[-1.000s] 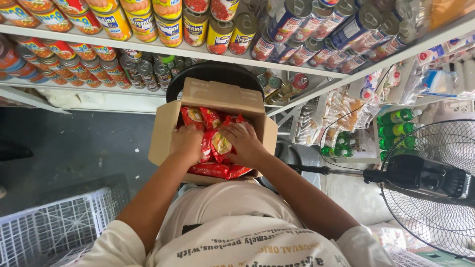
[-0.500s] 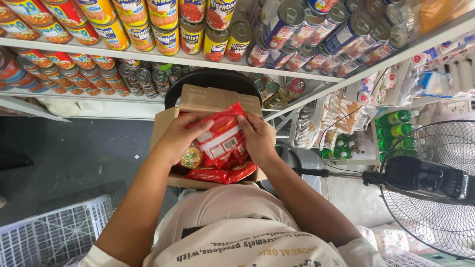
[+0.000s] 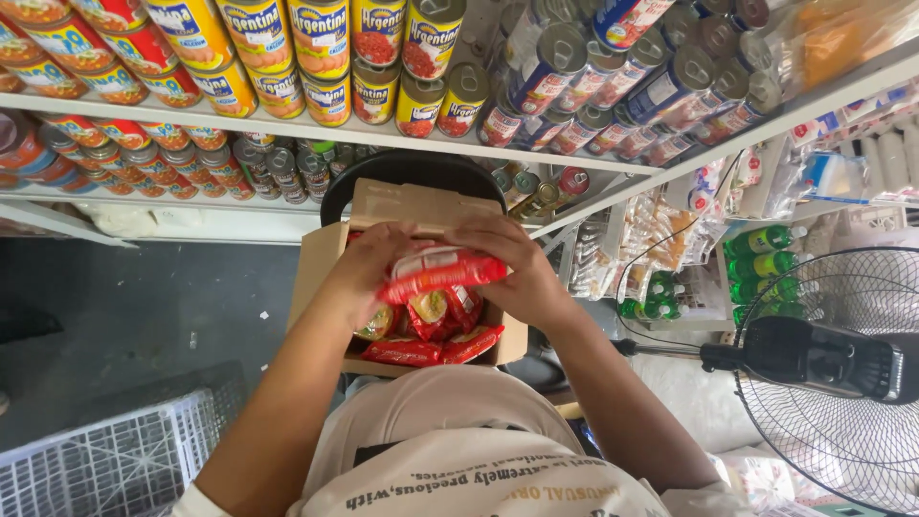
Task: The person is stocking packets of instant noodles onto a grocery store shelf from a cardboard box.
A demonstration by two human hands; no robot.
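Note:
An open cardboard box (image 3: 321, 263) rests in front of my chest, holding several red snack packets (image 3: 431, 325). Both hands are raised over the box and grip a stack of the red packets (image 3: 438, 271) between them. My left hand (image 3: 369, 268) holds the stack's left end, and my right hand (image 3: 517, 268) holds its right end and top. The stack sits above the packets left in the box.
White shelves (image 3: 383, 134) ahead carry rows of cans (image 3: 325, 48). A black round stool (image 3: 412, 172) shows behind the box. A black electric fan (image 3: 833, 364) stands at the right, green bottles (image 3: 766, 258) beside it. A white plastic crate (image 3: 105, 460) sits lower left.
My hands went into the box, closed on a stack of red packets and lifted it up out of the box.

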